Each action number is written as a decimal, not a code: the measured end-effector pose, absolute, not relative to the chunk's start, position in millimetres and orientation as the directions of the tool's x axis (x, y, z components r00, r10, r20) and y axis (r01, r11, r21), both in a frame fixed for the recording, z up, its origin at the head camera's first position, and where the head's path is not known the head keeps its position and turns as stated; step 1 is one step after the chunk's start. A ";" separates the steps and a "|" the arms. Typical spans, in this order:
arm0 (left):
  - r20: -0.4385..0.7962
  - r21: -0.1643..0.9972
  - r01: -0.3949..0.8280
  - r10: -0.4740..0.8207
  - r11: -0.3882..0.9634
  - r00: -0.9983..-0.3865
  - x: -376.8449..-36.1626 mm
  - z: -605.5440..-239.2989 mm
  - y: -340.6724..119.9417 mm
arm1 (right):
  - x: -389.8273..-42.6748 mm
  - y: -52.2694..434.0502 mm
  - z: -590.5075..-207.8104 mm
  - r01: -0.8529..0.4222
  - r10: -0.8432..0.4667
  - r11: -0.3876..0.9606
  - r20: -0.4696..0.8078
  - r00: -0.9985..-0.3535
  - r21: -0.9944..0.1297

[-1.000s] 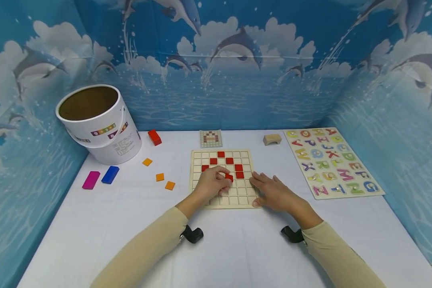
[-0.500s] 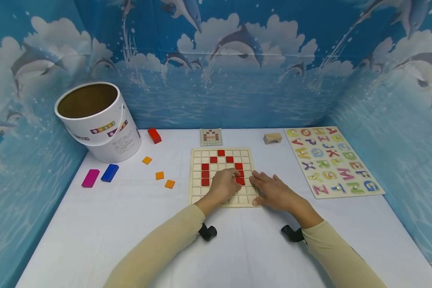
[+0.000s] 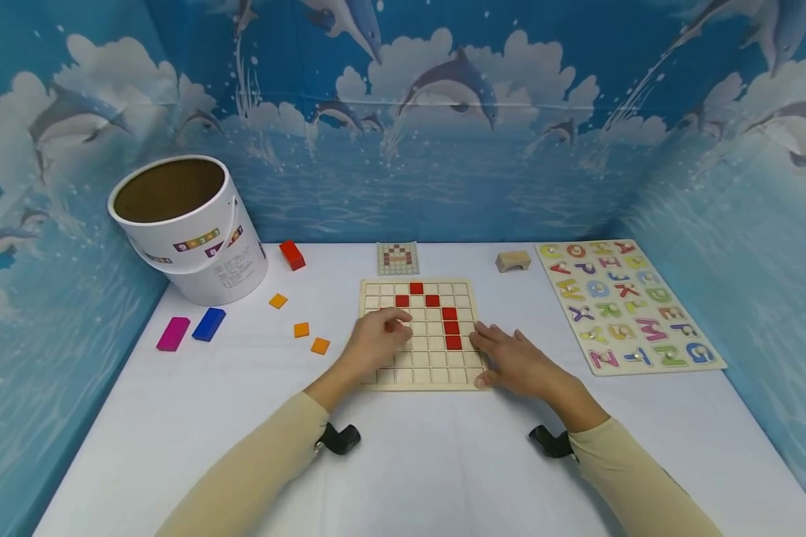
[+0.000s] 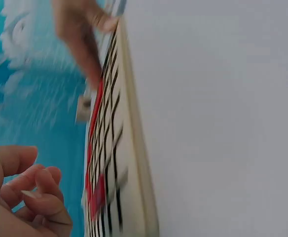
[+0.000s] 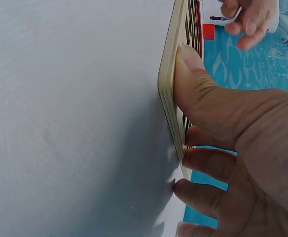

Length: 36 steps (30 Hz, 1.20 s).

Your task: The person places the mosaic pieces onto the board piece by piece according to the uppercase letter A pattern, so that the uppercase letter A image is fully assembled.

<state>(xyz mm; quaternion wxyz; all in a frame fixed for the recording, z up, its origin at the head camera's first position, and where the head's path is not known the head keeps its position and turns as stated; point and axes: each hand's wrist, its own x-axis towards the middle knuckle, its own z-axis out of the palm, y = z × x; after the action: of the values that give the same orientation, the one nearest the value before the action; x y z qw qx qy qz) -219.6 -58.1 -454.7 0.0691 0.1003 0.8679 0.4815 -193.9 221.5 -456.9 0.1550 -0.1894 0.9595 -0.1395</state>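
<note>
A wooden grid board (image 3: 436,377) lies on the table, with red square tiles (image 3: 451,328) in some of its cells. My left hand (image 3: 375,339) hovers over the board's left side, its fingers loosely bent. Nothing shows between these fingers (image 4: 45,197) in the left wrist view. In the head view this hand covers the left column of cells. At the right edge of the board rests my right hand (image 3: 513,362), fingers stretched out along it. The right wrist view shows its thumb (image 5: 191,74) pressing the near corner and fingertips touching the side.
A pattern card (image 3: 398,259) lies behind the board. Left of it are orange tiles (image 3: 301,330), a red block (image 3: 292,255), a blue block (image 3: 209,325), a magenta block (image 3: 173,334) and a white bucket (image 3: 204,257). To the right are a wooden arch block (image 3: 513,260) and an alphabet board (image 3: 631,306).
My left hand carried a red tile rightward to the right-hand column, then moved back left without it. That column now shows a third red tile. My right hand stayed at the board's edge.
</note>
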 end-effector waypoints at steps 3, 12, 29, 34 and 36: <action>-0.063 0.860 0.024 0.152 0.511 -0.986 -224.5 -450.3 -104.0 | -193.0 221.8 -457.4 -0.321 -0.409 0.887 -0.242 -0.880 -0.332; -0.450 0.885 -0.464 -0.203 0.030 -0.870 -261.7 -449.8 -231.8 | -192.1 224.7 -456.6 -0.318 -0.404 0.892 -0.249 -0.880 -0.322; -0.289 0.763 -0.399 -0.284 0.508 -0.914 -282.2 -457.8 -230.3 | -190.9 221.9 -456.2 -0.321 -0.412 0.885 -0.248 -0.877 -0.337; -0.243 0.674 -0.349 -0.251 0.651 -0.937 -282.2 -459.3 -232.1 | -191.9 221.6 -455.7 -0.317 -0.409 0.887 -0.254 -0.877 -0.335; -0.215 0.650 -0.315 -0.230 0.692 -0.949 -282.0 -460.7 -232.4 | -192.4 221.6 -455.4 -0.317 -0.407 0.889 -0.255 -0.877 -0.330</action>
<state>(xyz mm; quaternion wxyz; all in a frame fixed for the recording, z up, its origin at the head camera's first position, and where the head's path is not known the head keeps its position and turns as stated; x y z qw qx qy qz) -282.0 -232.4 -460.7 0.0586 -0.1482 0.9179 0.3633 -192.4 221.6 -455.4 0.1608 -0.1889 0.9585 -0.1405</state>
